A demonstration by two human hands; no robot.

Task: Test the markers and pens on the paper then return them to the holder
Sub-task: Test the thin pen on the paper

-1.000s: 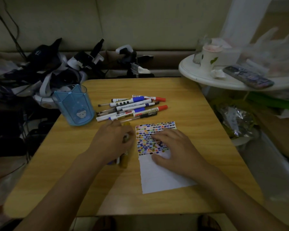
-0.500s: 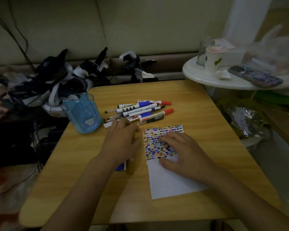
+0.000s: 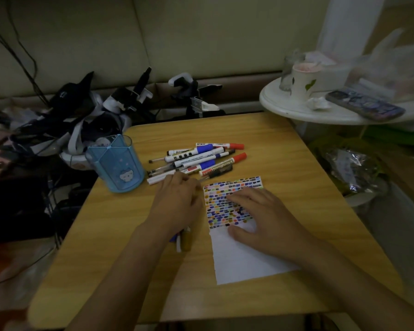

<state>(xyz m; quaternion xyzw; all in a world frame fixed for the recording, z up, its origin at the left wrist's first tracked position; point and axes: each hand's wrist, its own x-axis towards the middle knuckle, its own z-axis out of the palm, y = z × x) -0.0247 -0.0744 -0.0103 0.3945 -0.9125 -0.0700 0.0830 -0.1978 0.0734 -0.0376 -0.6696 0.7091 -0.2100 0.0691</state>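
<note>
Over at the left of the tabletop (image 3: 134, 271) the blue holder (image 3: 116, 163) stood upright and, as far as I could see, had no pens in it. Just to its right lay the loose heap of markers and pens (image 3: 198, 160). The left hand (image 3: 177, 204) lay over a few markers (image 3: 184, 240), their ends poking out beneath the wrist; its grip looked curled round them, fingertips near the heap. To the right, the right hand (image 3: 261, 216) pressed flat, fingers straight, on the paper (image 3: 244, 259), its upper part filled with colour dabs. I judged testing was in hand; next, a marker wanted uncapping and drawing across the blank lower part.
</note>
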